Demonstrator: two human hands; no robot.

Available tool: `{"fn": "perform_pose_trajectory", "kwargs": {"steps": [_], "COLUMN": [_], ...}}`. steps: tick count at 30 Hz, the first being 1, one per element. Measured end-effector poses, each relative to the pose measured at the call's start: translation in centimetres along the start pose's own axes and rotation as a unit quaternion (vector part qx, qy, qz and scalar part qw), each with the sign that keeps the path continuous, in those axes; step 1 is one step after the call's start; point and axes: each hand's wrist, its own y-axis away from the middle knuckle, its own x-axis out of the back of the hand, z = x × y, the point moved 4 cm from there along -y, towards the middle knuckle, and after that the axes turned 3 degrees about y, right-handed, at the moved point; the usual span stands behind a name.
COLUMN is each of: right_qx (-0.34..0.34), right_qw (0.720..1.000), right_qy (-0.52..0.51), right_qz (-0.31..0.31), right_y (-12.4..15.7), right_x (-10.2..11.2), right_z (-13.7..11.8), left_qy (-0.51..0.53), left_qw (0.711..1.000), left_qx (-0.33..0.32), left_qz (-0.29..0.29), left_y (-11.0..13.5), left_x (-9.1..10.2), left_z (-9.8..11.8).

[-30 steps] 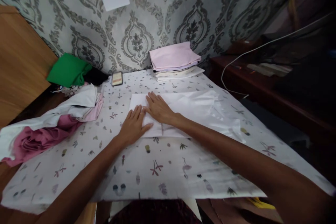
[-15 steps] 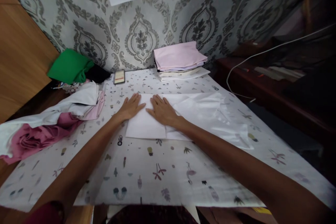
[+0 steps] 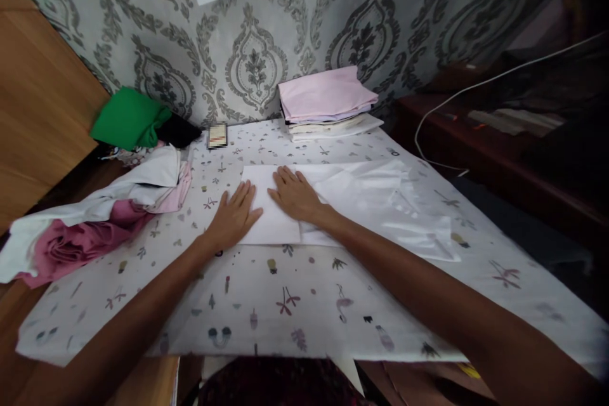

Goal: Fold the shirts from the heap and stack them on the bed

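A white cloth garment [image 3: 371, 193] lies flat across the middle of the table, its left end folded over into a smooth double layer and its right end loosely creased. My left hand [image 3: 233, 216] rests flat on the left edge of the fold, fingers stretched out. Beside it, my right hand [image 3: 297, 196] presses flat on the folded part, with its fingers extended. Neither hand grips anything. Part of the garment is hidden under my right forearm.
A printed white sheet [image 3: 295, 292] covers the table. At the back stands a folded pile topped by pink cloth [image 3: 328, 95]. On the left lie green cloth [image 3: 130, 117], white cloth [image 3: 114, 193] and dark pink cloth [image 3: 76, 244]. A small card [image 3: 217, 136] and a white cable [image 3: 457, 101] are also present.
My left hand has slid toward me along the left edge of the fold. My right hand stays in nearly the same place on the garment. The camera view has shifted slightly.
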Motion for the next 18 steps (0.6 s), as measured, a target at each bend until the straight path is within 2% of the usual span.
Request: {"fn": "perform_pose_trajectory", "kwargs": {"steps": [3,5,8,11,15,18], "right_qx": [0.0,-0.004,-0.01,-0.006,-0.005,-0.001], "right_qw": [1.0,1.0,1.0,1.0,0.987,0.967], "right_qy": [-0.005,-0.005,0.002,-0.005,-0.132,-0.249], "right_qz": [0.006,0.003,-0.009,0.017,0.087,0.062], "right_y": [0.0,0.0,0.3,1.2,3.2,4.9], "right_x": [0.1,0.5,1.4,2.8,4.6,5.1], "right_z": [0.0,-0.2,-0.9,-2.0,-3.4,-4.3], "left_qy": [-0.005,0.009,0.051,0.131,0.295,0.386], "left_qw": [1.0,0.999,0.995,0.977,0.919,0.878], "left_qx": [-0.003,0.009,0.053,0.157,0.26,0.285], "left_qz": [0.027,0.048,0.074,0.068,0.012,0.003], "left_y": [3.6,4.3,3.0,0.3,-1.6,-1.7], "left_x": [-0.3,0.2,2.1,4.0,4.3,4.1], "left_z": [0.6,0.5,-0.2,-1.5,-2.4,-2.0]}}
